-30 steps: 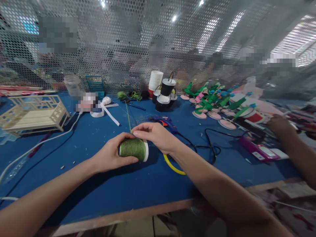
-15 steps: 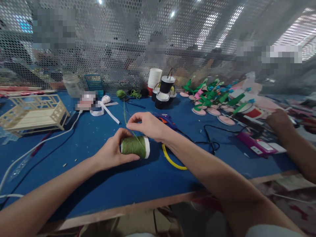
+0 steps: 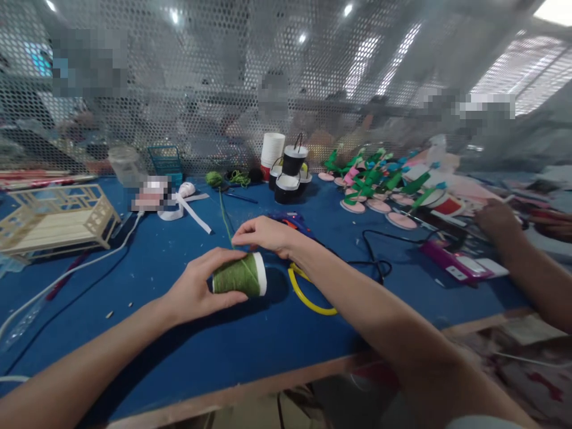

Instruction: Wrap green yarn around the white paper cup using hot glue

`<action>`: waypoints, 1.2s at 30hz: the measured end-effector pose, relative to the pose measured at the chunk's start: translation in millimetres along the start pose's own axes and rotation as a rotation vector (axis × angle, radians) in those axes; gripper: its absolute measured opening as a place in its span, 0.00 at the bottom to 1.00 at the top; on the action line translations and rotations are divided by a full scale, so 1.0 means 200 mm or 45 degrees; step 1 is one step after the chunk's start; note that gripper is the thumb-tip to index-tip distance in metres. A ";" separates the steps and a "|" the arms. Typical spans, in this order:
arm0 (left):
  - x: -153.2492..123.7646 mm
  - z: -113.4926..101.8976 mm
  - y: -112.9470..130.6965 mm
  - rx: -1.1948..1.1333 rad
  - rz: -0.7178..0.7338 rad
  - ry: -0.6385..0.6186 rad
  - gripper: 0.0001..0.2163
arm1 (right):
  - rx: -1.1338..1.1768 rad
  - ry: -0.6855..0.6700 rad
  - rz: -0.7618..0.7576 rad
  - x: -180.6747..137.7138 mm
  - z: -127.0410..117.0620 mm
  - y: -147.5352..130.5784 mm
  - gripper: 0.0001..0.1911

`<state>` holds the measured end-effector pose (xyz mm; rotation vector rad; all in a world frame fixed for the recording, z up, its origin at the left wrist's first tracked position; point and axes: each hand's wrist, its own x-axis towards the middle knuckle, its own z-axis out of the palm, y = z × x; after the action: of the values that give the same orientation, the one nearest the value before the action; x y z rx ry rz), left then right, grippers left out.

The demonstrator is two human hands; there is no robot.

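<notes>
My left hand [image 3: 190, 289] is closed around a paper cup [image 3: 236, 276] lying on its side just above the table. Green yarn is wound over the cup's wall, and its white rim faces right. Just above the cup, my right hand [image 3: 266, 235] pinches a strand of green yarn [image 3: 224, 215]. That strand runs back across the table towards a green yarn ball [image 3: 214, 179]. Below my right wrist lies a yellow ring-like piece [image 3: 308, 302], partly hidden by the forearm. A blue glue gun [image 3: 292, 221] rests behind my right hand.
Black bucket-like cups [image 3: 286, 189] and a stack of white paper cups [image 3: 273, 149] stand at the back. Green craft figures on pink discs [image 3: 401, 220] and a purple power strip [image 3: 451, 262] are on the right, near another person's arm [image 3: 513, 250]. A small wooden bed frame [image 3: 58, 223] stands left.
The cup has tilted, its rim turning more towards me. My right hand has shifted from over the cup's middle to just beyond it, still pinching the strand. The whole view has moved slightly.
</notes>
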<state>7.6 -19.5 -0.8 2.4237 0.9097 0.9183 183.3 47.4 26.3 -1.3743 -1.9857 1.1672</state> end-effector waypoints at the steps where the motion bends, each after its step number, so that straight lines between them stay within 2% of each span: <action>1: 0.00 0.00 0.00 0.008 -0.012 -0.018 0.20 | -0.049 0.076 -0.004 -0.01 -0.03 0.01 0.07; 5: 0.00 -0.02 -0.01 0.000 -0.064 0.008 0.20 | -0.318 0.472 0.069 -0.07 -0.22 0.09 0.12; 8: 0.00 -0.02 -0.01 -0.035 -0.128 0.003 0.20 | -0.532 0.610 0.198 -0.11 -0.30 0.19 0.09; 11: -0.01 -0.01 -0.02 -0.081 -0.157 0.015 0.20 | -0.649 0.534 0.318 -0.09 -0.30 0.29 0.04; 14: -0.01 -0.01 -0.02 -0.103 -0.168 0.008 0.20 | -0.691 0.486 0.402 -0.06 -0.26 0.36 0.08; 17: -0.01 -0.02 -0.02 -0.116 -0.175 -0.005 0.21 | -0.662 0.517 0.454 -0.05 -0.25 0.37 0.07; 19: -0.01 -0.03 -0.02 -0.130 -0.172 -0.023 0.21 | -0.595 0.548 0.468 -0.06 -0.26 0.35 0.07; 24: -0.01 -0.05 -0.03 -0.133 -0.173 -0.092 0.22 | -0.320 0.581 0.363 -0.15 -0.30 0.23 0.17; 28: -0.02 -0.06 -0.05 -0.125 -0.200 -0.096 0.22 | 0.097 0.329 0.252 -0.23 -0.31 0.11 0.15; 32: -0.02 -0.07 -0.08 -0.104 -0.209 -0.104 0.23 | 0.097 0.180 0.167 -0.26 -0.29 0.02 0.15; 36: -0.01 -0.09 -0.11 -0.107 -0.238 -0.107 0.23 | 0.120 0.098 0.149 -0.27 -0.23 0.02 0.15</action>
<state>-16.1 -3.1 -1.6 2.2447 1.0254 0.7657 242.0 16.1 52.2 -1.4806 -1.7956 1.2238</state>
